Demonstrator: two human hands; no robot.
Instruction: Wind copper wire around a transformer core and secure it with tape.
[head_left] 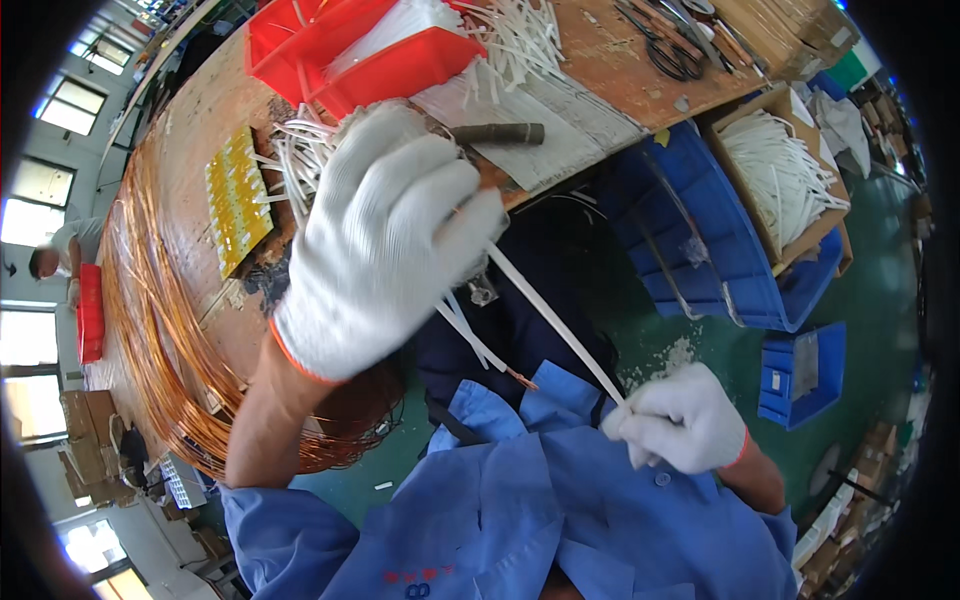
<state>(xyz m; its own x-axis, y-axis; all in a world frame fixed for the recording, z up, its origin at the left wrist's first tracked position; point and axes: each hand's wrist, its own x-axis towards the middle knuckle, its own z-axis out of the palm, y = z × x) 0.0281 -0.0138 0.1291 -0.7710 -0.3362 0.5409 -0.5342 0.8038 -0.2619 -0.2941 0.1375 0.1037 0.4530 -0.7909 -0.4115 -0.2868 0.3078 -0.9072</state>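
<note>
This was a workshop or factory floor: a worn, stained wooden tabletop carried open red bins, scissors and a large coil of copper-coloured wire. Blue crates stood over a green floor, cardboard boxes were piled near the windowed wall, and another person was in the background.

Seemingly plastic strip, glossy metal wire

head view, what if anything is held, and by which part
The right hand pinches a white strip by its lower end. The left hand covers its upper part, hiding any grip there.
</note>
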